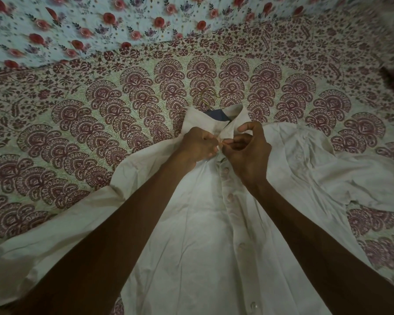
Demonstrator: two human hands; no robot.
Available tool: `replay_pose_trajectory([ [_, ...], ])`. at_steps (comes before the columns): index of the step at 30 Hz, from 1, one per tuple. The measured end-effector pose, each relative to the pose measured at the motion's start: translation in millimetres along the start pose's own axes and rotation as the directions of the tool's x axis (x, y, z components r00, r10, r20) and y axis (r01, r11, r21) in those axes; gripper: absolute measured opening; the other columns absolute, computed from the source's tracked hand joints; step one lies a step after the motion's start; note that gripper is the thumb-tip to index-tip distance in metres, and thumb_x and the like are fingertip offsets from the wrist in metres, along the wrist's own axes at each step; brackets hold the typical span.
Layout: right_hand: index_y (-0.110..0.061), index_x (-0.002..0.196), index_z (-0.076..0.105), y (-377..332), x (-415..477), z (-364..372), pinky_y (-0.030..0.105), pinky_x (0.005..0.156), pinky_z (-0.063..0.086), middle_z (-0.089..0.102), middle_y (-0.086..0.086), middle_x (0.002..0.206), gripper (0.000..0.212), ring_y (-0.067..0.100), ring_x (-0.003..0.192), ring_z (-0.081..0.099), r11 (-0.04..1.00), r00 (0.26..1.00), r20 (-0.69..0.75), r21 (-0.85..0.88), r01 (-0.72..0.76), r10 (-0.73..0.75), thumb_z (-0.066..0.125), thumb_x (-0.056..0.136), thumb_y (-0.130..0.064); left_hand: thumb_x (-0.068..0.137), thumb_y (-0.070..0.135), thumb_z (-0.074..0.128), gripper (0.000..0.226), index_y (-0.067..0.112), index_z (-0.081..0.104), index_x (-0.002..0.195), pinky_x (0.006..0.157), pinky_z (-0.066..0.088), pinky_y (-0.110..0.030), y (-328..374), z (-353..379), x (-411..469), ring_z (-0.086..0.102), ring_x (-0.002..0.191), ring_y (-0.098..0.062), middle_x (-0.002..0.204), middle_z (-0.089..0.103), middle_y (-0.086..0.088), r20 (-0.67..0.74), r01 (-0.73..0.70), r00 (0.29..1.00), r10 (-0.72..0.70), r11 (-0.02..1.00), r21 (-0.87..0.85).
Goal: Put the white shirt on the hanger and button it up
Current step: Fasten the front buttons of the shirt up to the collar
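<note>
At collar of white shirt [203, 235], laid over hanger [208, 96] on bedspread [100, 110], left hand [197, 145] and right hand [248, 153] both pinch the placket edges, fingers curled.

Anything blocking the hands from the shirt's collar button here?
Nothing visible does. The left hand and right hand already pinch the white shirt just below its collar, and the hanger hook pokes out above it.
</note>
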State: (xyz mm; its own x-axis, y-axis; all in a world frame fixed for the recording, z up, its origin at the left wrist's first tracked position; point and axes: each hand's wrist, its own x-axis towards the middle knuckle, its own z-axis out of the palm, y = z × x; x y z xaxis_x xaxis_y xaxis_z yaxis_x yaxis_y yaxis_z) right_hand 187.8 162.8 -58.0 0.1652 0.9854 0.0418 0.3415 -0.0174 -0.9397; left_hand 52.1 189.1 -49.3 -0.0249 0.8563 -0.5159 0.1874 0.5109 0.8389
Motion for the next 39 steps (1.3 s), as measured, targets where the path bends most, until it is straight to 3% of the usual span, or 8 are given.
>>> replay_pose_trajectory([
  [6,-0.011,0.100,0.062,-14.5,14.6,-11.9,0.020,0.067,0.057,0.072,0.007,0.086,0.039,0.014,0.073,0.068,0.825,0.858,0.197,0.240,-0.511,0.474,0.085,0.069,-0.007,0.095,0.010,0.059,0.014,0.004,0.065,0.084,0.062,0.049,-0.019,-0.7,-14.8,-1.1,0.055,0.062,-0.012,0.069,0.060,-0.009,0.207,-0.067,0.975,0.082,0.995,-0.075],
  [11,-0.003,0.082,0.064,-23.4,37.5,-23.4,0.022,0.057,0.056,0.063,0.012,0.080,0.007,0.017,0.070,0.060,0.519,0.526,0.587,0.201,-0.831,0.615,0.068,0.084,0.003,0.095,0.008,0.058,0.010,0.001,0.065,0.095,0.065,0.049,-0.018,-7.9,-17.8,-4.9,0.058,0.066,-0.011,0.074,0.062,-0.008,0.280,-0.090,0.953,0.118,0.990,-0.112],
  [15,0.000,0.089,0.064,-31.7,52.5,-27.4,0.019,0.054,0.056,0.063,0.011,0.082,0.005,0.014,0.068,0.060,0.455,0.409,0.649,0.106,-0.884,0.642,0.061,0.089,0.004,0.095,0.004,0.056,0.009,0.002,0.064,0.094,0.064,0.049,-0.018,-6.9,-16.7,-6.4,0.057,0.065,-0.011,0.074,0.061,-0.008,0.284,-0.124,0.943,0.170,0.977,-0.173],
  [20,0.005,0.089,0.062,-36.2,46.6,-21.9,0.027,0.066,0.060,0.065,0.018,0.080,0.007,0.018,0.067,0.062,0.635,0.564,0.529,0.061,-0.770,0.634,0.066,0.084,0.007,0.094,0.005,0.055,0.014,0.000,0.063,0.084,0.057,0.047,-0.019,1.4,-14.6,-5.1,0.053,0.061,-0.015,0.067,0.058,-0.008,0.278,0.009,0.960,0.029,0.991,-0.135],
  [23,-0.001,0.120,0.045,-32.8,35.7,-13.1,0.047,0.084,0.059,0.067,0.022,0.082,0.052,0.031,0.074,0.068,0.785,0.732,0.359,-0.001,-0.620,0.579,0.072,0.077,0.006,0.092,0.007,0.058,0.015,0.003,0.062,0.078,0.056,0.045,-0.022,11.0,-13.8,-3.6,0.053,0.057,-0.014,0.066,0.058,-0.007,0.269,0.136,0.958,-0.102,0.984,-0.112],
  [28,-0.016,0.114,0.036,-30.8,21.9,-15.4,0.024,0.068,0.053,0.065,0.005,0.079,0.049,0.014,0.069,0.062,0.913,0.880,0.251,-0.035,-0.407,0.402,0.072,0.083,-0.004,0.091,0.008,0.060,0.015,0.007,0.060,0.076,0.051,0.040,-0.018,17.8,-18.0,0.6,0.048,0.055,-0.010,0.063,0.056,-0.003,0.314,0.283,0.919,-0.237,0.953,-0.109],
  [34,0.004,0.089,0.061,-27.5,38.6,-24.2,0.018,0.053,0.055,0.059,0.014,0.077,0.005,0.014,0.061,0.057,0.428,0.542,0.561,0.335,-0.840,0.626,0.057,0.090,0.007,0.089,0.003,0.066,0.004,0.000,0.068,0.088,0.049,0.048,-0.014,4.5,-10.9,-1.9,0.055,0.045,-0.002,0.064,0.061,-0.009,0.139,-0.204,0.971,0.197,0.978,0.035],
  [39,0.001,0.080,0.063,-23.6,43.0,-28.2,0.017,0.050,0.054,0.064,0.011,0.072,0.012,0.014,0.065,0.056,0.349,0.478,0.609,0.327,-0.878,0.633,0.058,0.090,0.007,0.091,0.004,0.062,0.010,0.004,0.065,0.082,0.056,0.051,-0.015,10.1,-16.1,-0.5,0.057,0.056,-0.008,0.066,0.062,-0.004,0.319,-0.045,0.945,0.066,0.996,-0.074],
])
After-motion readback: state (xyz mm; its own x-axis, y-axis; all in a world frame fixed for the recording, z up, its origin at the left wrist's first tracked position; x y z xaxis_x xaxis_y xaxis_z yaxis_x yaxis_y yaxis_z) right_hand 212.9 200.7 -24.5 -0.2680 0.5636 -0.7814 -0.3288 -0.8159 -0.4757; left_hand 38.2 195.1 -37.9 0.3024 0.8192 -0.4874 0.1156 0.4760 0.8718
